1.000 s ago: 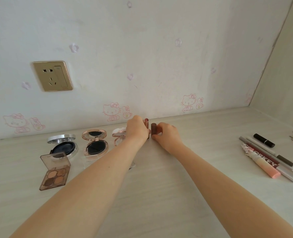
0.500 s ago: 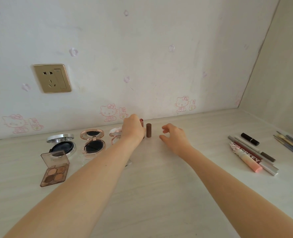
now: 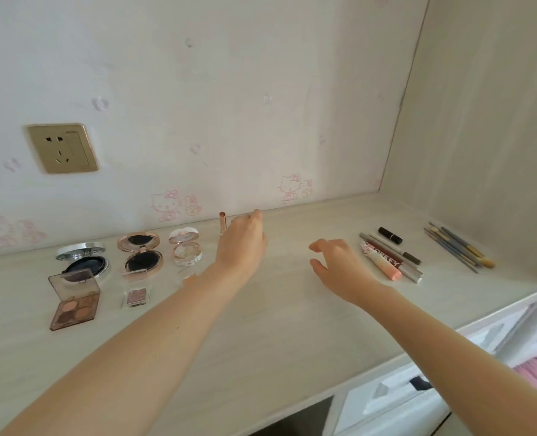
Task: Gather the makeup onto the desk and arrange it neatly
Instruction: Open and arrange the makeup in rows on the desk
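Observation:
A slim rose-gold lipstick (image 3: 222,222) stands upright at the back of the pale desk (image 3: 261,335). My left hand (image 3: 241,239) is just right of it, back toward me, and its fingers reach toward the wall. What lies under its palm is hidden. My right hand (image 3: 339,267) hovers over the desk with loosely spread fingers and holds nothing. It is a little left of a pink tube (image 3: 380,262), some pencils (image 3: 393,250) and a black lipstick (image 3: 390,235).
On the left stand a silver compact (image 3: 81,261), a rose-gold compact (image 3: 139,253) and a small pink compact (image 3: 185,247), all open. An eyeshadow palette (image 3: 73,302) and a single eyeshadow (image 3: 136,296) lie beside them. Brushes (image 3: 459,247) lie far right. White drawers (image 3: 387,401) sit below the desk edge.
My right hand let go of the brown tube and moved right toward the pink tube. My left hand shifted right off the rose-gold lipstick and now hides the brown tube.

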